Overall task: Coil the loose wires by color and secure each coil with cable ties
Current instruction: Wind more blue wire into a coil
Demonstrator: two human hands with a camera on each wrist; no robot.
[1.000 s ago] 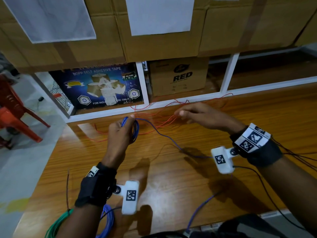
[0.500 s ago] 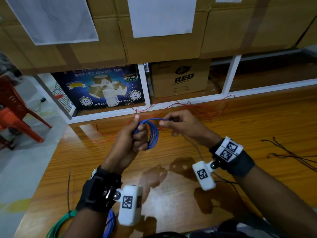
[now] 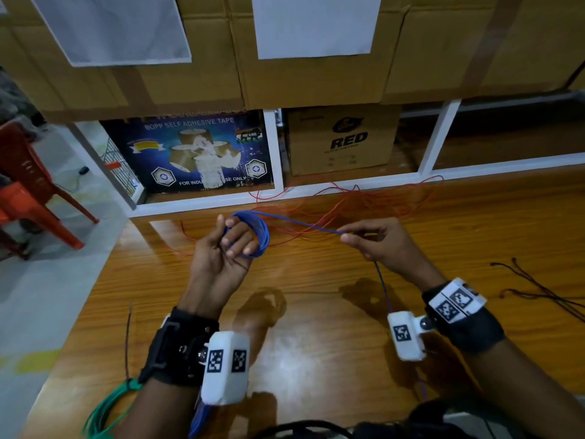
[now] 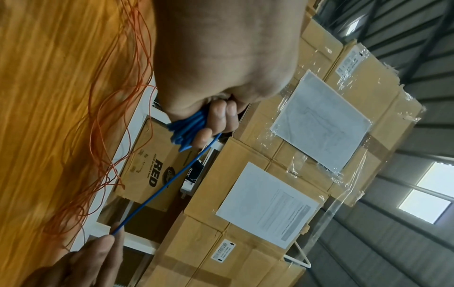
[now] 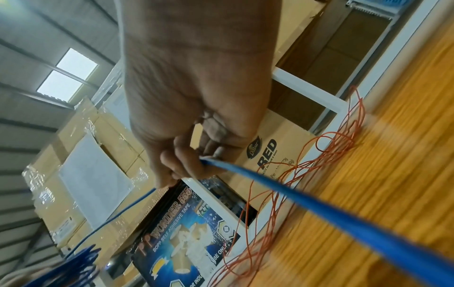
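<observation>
My left hand (image 3: 232,245) is raised palm-up over the wooden table (image 3: 316,327) with a blue wire coil (image 3: 261,236) looped round its fingers, which curl on the strands (image 4: 189,132). A taut blue wire (image 3: 304,223) runs from the coil rightward to my right hand (image 3: 348,236), which pinches it between thumb and fingers (image 5: 186,165). Past the pinch the wire (image 3: 381,283) trails down toward my body. Loose red wire (image 3: 364,201) lies tangled at the table's far edge.
A green wire bundle (image 3: 104,410) and more blue wire (image 3: 198,419) lie at the near left edge. Thin dark wires (image 3: 538,286) rest at the right. White shelving (image 3: 278,153) with cardboard boxes (image 3: 342,141) stands behind the table; red chairs (image 3: 28,185) are on the floor at left.
My right hand has swung out to the right, drawing the blue wire taut from the coil. My left hand turned palm-up, with the coil now round its fingers.
</observation>
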